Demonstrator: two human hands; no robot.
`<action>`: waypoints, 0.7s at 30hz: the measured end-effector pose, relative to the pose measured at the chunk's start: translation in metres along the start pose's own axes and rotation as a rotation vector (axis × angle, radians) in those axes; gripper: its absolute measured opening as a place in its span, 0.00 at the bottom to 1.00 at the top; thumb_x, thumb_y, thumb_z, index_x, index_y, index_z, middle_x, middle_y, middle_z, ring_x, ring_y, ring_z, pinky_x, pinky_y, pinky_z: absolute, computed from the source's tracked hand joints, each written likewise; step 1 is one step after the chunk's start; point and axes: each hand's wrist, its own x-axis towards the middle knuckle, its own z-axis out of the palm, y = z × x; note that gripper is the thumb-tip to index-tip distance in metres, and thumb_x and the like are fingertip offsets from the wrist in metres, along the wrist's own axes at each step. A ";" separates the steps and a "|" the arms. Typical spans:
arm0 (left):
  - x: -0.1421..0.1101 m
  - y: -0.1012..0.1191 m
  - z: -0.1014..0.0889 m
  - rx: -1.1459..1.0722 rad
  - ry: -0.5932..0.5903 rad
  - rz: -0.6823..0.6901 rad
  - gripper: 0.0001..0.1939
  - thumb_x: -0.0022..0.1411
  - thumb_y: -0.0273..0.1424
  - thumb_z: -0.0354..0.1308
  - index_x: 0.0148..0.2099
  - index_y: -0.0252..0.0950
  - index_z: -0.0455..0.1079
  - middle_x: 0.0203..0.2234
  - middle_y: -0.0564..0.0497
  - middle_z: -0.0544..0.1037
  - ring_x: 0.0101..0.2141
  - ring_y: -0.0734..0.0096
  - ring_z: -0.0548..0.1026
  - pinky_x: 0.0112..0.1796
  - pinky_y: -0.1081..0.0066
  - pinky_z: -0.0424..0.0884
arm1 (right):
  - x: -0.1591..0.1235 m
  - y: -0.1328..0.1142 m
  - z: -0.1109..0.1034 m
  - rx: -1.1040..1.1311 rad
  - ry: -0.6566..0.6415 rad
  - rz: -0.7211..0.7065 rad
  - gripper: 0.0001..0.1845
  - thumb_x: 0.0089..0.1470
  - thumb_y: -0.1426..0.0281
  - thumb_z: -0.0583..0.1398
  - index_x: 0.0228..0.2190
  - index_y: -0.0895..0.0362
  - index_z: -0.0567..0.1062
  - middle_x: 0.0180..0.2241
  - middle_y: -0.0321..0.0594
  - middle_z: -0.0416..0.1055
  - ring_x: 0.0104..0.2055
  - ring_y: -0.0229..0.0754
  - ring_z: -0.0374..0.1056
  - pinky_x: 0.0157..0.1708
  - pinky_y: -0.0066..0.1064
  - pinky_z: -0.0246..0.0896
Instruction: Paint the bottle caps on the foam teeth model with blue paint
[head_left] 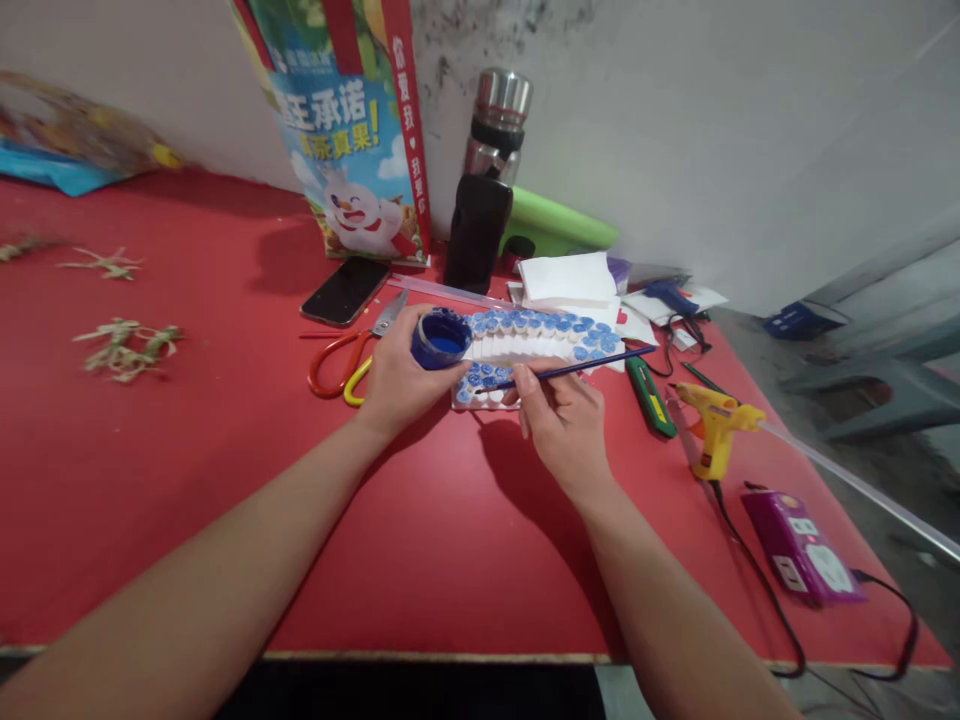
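Note:
My left hand is closed around a small jar of blue paint, tilted so its open mouth shows. In my right hand a thin dark-blue paintbrush is pinched, its tip pointing left and down at the near edge of a white piece. That piece carries rows of small round discs, many painted blue and some along the near edge still white. Scissors with red and yellow handles lie beside my left hand, partly covered by it.
Behind stand a printed paper bag, a steel flask and an upright dark phone. Another phone lies flat. To the right are a green cutter, a yellow glue gun and a purple power strip with cords.

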 end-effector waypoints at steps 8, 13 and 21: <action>-0.001 0.001 0.001 0.020 0.010 0.001 0.26 0.53 0.33 0.74 0.52 0.38 0.71 0.47 0.49 0.82 0.48 0.56 0.81 0.53 0.58 0.78 | 0.000 0.001 0.001 -0.008 -0.010 -0.002 0.12 0.72 0.60 0.61 0.38 0.53 0.78 0.25 0.34 0.77 0.24 0.39 0.74 0.26 0.31 0.65; -0.001 0.000 0.001 0.009 0.017 0.016 0.26 0.53 0.31 0.74 0.52 0.38 0.71 0.47 0.48 0.82 0.48 0.56 0.82 0.53 0.58 0.79 | 0.000 0.002 0.002 0.003 -0.009 0.009 0.12 0.71 0.60 0.61 0.38 0.53 0.78 0.25 0.34 0.78 0.25 0.39 0.75 0.26 0.31 0.66; -0.001 -0.002 0.001 0.014 0.014 0.038 0.27 0.53 0.30 0.75 0.53 0.38 0.71 0.47 0.48 0.82 0.48 0.56 0.82 0.53 0.58 0.79 | 0.001 0.004 0.000 0.006 0.019 0.003 0.11 0.71 0.61 0.62 0.37 0.53 0.78 0.26 0.35 0.79 0.26 0.39 0.76 0.26 0.31 0.67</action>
